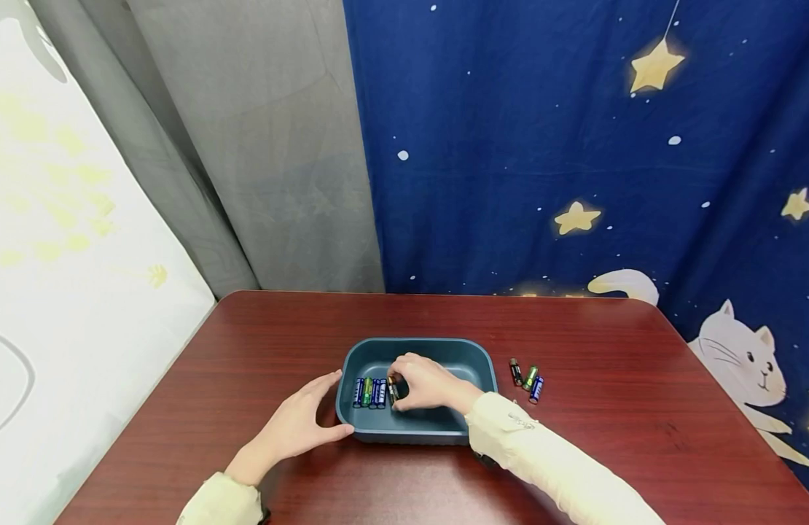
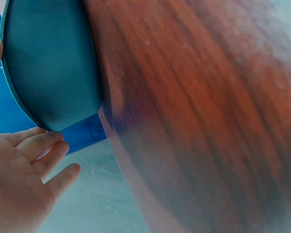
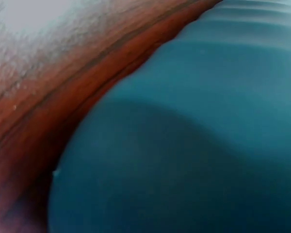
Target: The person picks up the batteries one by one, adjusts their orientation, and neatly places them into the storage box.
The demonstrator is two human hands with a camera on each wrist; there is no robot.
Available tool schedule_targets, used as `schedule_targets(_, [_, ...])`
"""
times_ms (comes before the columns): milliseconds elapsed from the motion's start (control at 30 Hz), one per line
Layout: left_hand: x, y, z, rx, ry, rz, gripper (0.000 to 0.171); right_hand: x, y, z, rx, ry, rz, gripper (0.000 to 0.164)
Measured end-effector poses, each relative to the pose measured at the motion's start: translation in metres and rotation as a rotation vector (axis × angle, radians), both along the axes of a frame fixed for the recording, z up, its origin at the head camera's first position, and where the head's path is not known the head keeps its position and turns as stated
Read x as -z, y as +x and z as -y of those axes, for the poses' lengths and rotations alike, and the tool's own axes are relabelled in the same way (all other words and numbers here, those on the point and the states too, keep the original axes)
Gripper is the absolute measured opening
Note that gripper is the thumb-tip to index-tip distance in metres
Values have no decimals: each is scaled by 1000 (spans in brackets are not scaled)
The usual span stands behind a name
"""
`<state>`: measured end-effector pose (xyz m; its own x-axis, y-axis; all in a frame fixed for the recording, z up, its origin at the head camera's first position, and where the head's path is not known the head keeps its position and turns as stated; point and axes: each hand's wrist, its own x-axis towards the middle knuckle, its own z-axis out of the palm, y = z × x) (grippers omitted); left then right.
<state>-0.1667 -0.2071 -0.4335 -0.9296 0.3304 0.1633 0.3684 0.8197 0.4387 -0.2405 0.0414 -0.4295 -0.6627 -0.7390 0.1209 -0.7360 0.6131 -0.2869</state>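
Note:
A dark teal plastic bin [image 1: 437, 426] stands on the table, and in its left half lies a side-by-side row of several blue and green batteries [image 1: 367, 392]. At the right end of that row, my right hand [image 1: 431, 383] reaches into the bin and pinches a black-and-copper battery [image 1: 393, 391] between thumb and fingers. My left hand [image 1: 296, 423] is at the bin's left end, fingers extended and thumb spread, fingertips right at the rim. The left wrist view shows those fingers [image 2: 39, 145] against the bin's outer wall [image 2: 51, 68]. Only the bin's wall [image 3: 160, 155] and table fill the right wrist view.
To the right of the bin lie a black battery [image 1: 515, 372], a green battery [image 1: 530, 377] and a blue battery [image 1: 536, 390] close together. The reddish-brown wooden table [image 1: 280, 328] ends at a grey curtain [image 1: 299, 219] and a blue star-patterned curtain [image 1: 483, 182].

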Motion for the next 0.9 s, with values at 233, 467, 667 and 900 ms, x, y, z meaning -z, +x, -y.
schedule_targets(233, [-1, 1, 1, 3, 11, 0, 88, 5, -1, 7, 29, 48, 11, 40])
schedule_targets(467, [0, 0, 0, 9, 7, -16, 88, 7, 0, 13, 86, 70, 31, 41])
schedule_targets(667, [1, 0, 0, 14, 7, -12, 88, 6, 0, 11, 88, 46, 10, 44])
schedule_targets(900, [0, 0, 0, 6, 9, -5, 88, -6, -2, 1, 107, 15, 25, 50])
